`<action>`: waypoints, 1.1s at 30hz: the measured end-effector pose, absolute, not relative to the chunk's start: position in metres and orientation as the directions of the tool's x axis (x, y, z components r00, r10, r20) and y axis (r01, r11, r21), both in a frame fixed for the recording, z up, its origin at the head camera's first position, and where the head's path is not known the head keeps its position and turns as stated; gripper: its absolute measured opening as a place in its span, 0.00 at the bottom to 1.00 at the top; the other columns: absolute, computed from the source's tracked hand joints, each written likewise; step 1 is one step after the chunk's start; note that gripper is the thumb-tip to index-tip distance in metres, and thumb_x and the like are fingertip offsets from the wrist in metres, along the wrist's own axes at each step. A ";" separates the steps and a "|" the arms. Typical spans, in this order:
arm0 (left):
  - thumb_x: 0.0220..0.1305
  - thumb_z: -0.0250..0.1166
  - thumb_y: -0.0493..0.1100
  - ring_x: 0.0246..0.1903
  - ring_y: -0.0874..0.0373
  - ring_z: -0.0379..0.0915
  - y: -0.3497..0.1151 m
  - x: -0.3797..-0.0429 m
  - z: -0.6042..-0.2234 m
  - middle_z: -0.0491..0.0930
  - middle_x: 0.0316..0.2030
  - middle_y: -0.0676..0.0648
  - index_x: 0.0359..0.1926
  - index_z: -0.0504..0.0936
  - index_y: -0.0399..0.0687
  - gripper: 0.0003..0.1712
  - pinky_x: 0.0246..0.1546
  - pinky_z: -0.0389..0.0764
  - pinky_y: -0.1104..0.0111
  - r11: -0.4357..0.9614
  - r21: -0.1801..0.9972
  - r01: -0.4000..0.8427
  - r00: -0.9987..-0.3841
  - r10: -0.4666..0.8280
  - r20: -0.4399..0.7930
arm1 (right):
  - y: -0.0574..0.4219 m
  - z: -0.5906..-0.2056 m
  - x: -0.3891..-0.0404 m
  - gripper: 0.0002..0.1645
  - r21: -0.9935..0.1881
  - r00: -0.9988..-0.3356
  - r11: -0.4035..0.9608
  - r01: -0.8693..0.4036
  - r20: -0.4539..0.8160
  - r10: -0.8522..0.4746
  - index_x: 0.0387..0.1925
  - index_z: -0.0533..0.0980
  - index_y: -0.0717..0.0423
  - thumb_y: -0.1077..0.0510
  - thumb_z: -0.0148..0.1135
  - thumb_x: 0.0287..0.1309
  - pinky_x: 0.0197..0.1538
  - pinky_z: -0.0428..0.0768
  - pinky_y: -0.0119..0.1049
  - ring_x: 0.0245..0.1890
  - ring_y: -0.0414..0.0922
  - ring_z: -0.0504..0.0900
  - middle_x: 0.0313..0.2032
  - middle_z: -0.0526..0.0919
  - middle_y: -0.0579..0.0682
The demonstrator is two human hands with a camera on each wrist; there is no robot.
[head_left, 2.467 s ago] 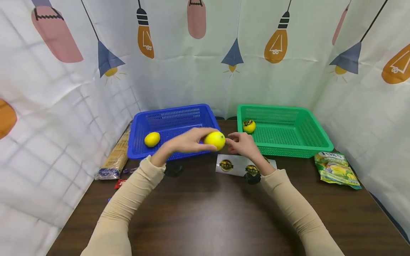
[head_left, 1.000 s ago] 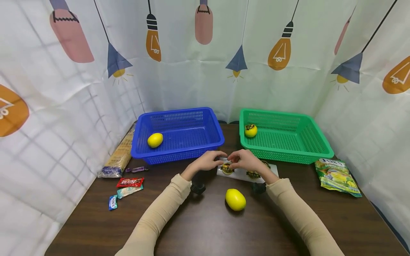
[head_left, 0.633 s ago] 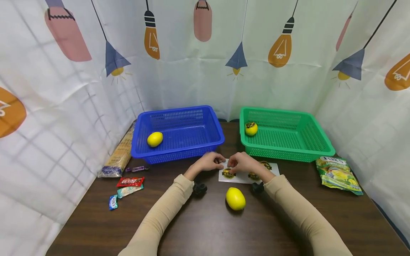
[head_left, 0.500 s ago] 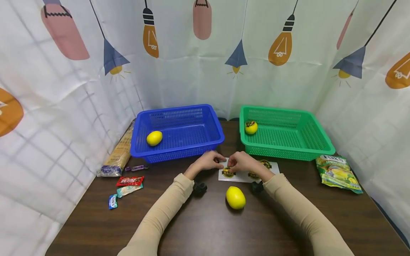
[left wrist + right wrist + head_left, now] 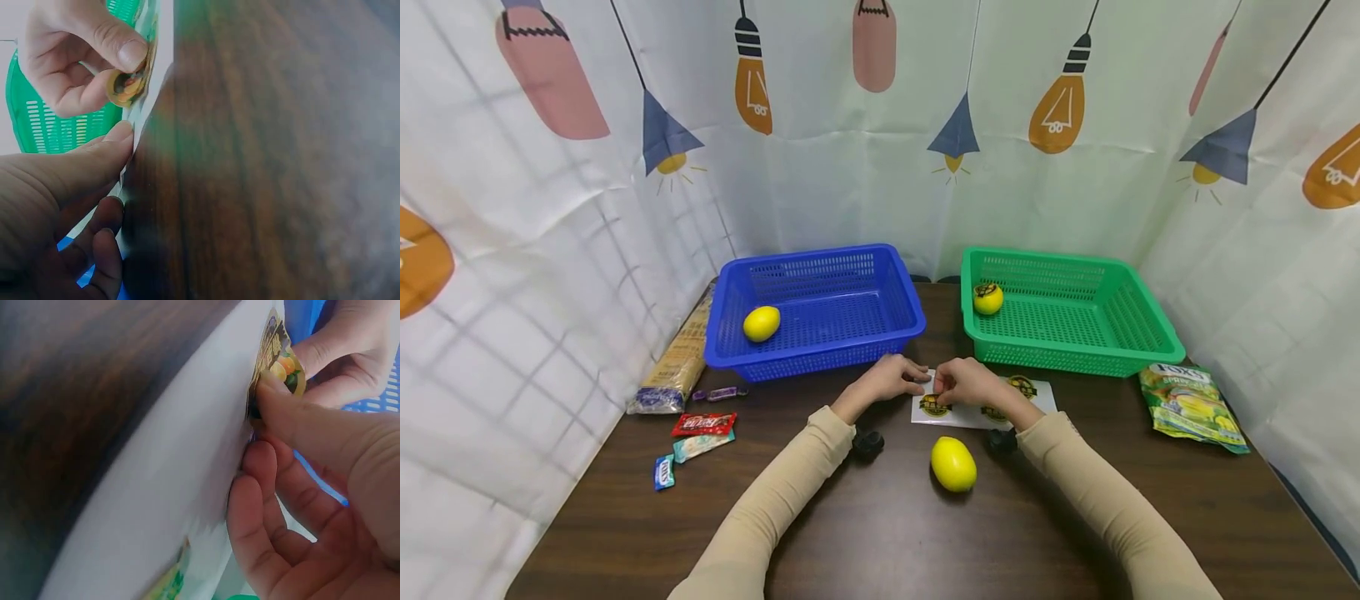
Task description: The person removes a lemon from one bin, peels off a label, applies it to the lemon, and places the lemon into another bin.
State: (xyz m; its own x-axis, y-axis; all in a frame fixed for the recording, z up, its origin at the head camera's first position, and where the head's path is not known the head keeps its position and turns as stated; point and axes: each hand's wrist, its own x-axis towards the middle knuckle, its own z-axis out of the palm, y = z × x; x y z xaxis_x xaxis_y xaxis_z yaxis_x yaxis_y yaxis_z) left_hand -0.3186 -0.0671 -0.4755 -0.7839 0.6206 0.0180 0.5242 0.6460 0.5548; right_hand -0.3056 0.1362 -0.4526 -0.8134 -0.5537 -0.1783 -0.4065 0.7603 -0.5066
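Observation:
A white sheet of black-and-gold stickers (image 5: pixel 958 416) lies on the dark table, in front of the gap between the baskets. My left hand (image 5: pixel 886 379) pinches the sheet's left end with thumb and fingers. My right hand (image 5: pixel 972 383) pinches the edge of a fruit-label sticker (image 5: pixel 284 370) between thumb and finger. In the left wrist view that sticker (image 5: pixel 128 89) curls up from the white backing. A yellow lemon (image 5: pixel 953 465) rests on the table just in front of the sheet, touched by neither hand.
Behind stand a blue basket (image 5: pixel 820 358) with a lemon (image 5: pixel 762 324) and a green basket (image 5: pixel 1075 360) with a stickered lemon (image 5: pixel 988 298). A tan package (image 5: pixel 681 358) and several small wrapped sweets (image 5: pixel 703 425) lie left. A Fox's bag (image 5: pixel 1193 408) lies right.
My left hand has set its lemon down on the table and moved to the sticker sheet. My right hand has come to the sheet too. Over the last half second both hands barely move.

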 end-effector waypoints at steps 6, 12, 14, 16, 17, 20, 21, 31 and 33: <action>0.62 0.69 0.43 0.54 0.49 0.82 -0.065 -0.319 -0.472 0.83 0.58 0.47 0.54 0.85 0.48 0.19 0.49 0.82 0.65 0.660 0.544 0.518 -0.789 0.614 0.006 | 0.144 -0.437 -0.301 0.06 -0.530 -0.804 0.721 -0.446 -0.116 -0.583 0.31 0.77 0.52 0.61 0.69 0.57 0.33 0.74 0.31 0.29 0.40 0.75 0.29 0.83 0.47; 0.65 0.67 0.45 0.55 0.50 0.82 -0.068 -0.317 -0.470 0.82 0.59 0.47 0.55 0.85 0.47 0.18 0.53 0.81 0.63 0.671 0.483 0.562 -0.764 0.645 -0.006 | 0.158 -0.407 -0.281 0.06 -0.665 -0.794 0.620 -0.416 -0.067 -0.604 0.35 0.75 0.54 0.59 0.66 0.62 0.32 0.77 0.34 0.30 0.47 0.81 0.29 0.83 0.50; 0.67 0.65 0.46 0.59 0.50 0.80 -0.069 -0.315 -0.468 0.82 0.60 0.47 0.56 0.84 0.46 0.19 0.59 0.79 0.60 0.662 0.478 0.578 -0.755 0.656 0.003 | 0.162 -0.397 -0.271 0.07 -0.703 -0.794 0.589 -0.399 -0.056 -0.605 0.36 0.75 0.54 0.58 0.66 0.63 0.33 0.79 0.35 0.30 0.48 0.82 0.30 0.82 0.51; 0.68 0.63 0.47 0.62 0.49 0.77 -0.071 -0.313 -0.465 0.81 0.61 0.46 0.57 0.84 0.46 0.19 0.63 0.77 0.57 0.650 0.492 0.580 -0.751 0.661 0.013 | 0.165 -0.388 -0.261 0.08 -0.735 -0.800 0.567 -0.372 -0.056 -0.597 0.37 0.75 0.54 0.56 0.66 0.63 0.34 0.81 0.36 0.29 0.49 0.82 0.30 0.82 0.51; 0.69 0.63 0.47 0.62 0.49 0.77 -0.072 -0.312 -0.463 0.80 0.61 0.46 0.57 0.84 0.46 0.19 0.64 0.76 0.57 0.644 0.495 0.583 -0.749 0.662 0.021 | 0.166 -0.385 -0.256 0.09 -0.744 -0.800 0.560 -0.364 -0.058 -0.597 0.38 0.75 0.54 0.55 0.66 0.63 0.34 0.82 0.37 0.29 0.48 0.82 0.30 0.82 0.51; 0.70 0.61 0.47 0.63 0.48 0.76 -0.075 -0.306 -0.454 0.79 0.62 0.44 0.57 0.84 0.45 0.19 0.65 0.75 0.55 0.627 0.497 0.601 -0.747 0.661 0.070 | 0.171 -0.380 -0.243 0.09 -0.771 -0.798 0.543 -0.334 -0.075 -0.599 0.40 0.77 0.53 0.54 0.66 0.63 0.34 0.82 0.38 0.29 0.51 0.81 0.32 0.82 0.50; 0.71 0.61 0.47 0.63 0.48 0.76 -0.076 -0.302 -0.450 0.79 0.62 0.44 0.57 0.84 0.45 0.19 0.65 0.76 0.55 0.621 0.498 0.606 -0.748 0.658 0.089 | 0.172 -0.380 -0.239 0.09 -0.778 -0.793 0.534 -0.330 -0.079 -0.604 0.40 0.77 0.53 0.54 0.65 0.64 0.34 0.82 0.38 0.29 0.52 0.81 0.32 0.82 0.50; 0.76 0.51 0.54 0.35 0.57 0.84 -0.084 -0.233 -0.441 0.87 0.46 0.45 0.59 0.80 0.47 0.23 0.36 0.81 0.70 0.514 0.741 0.432 -0.764 0.645 -0.001 | 0.178 -0.409 -0.216 0.07 -0.817 -0.716 0.463 -0.342 -0.093 -0.692 0.40 0.79 0.57 0.57 0.63 0.65 0.35 0.78 0.29 0.31 0.36 0.77 0.36 0.83 0.52; 0.77 0.49 0.58 0.31 0.57 0.84 -0.081 -0.220 -0.448 0.86 0.45 0.44 0.59 0.78 0.46 0.26 0.33 0.82 0.70 0.502 0.803 0.323 -0.762 0.640 -0.094 | 0.177 -0.417 -0.214 0.08 -0.822 -0.723 0.467 -0.324 -0.103 -0.683 0.40 0.80 0.57 0.56 0.64 0.65 0.37 0.80 0.29 0.33 0.36 0.78 0.37 0.85 0.53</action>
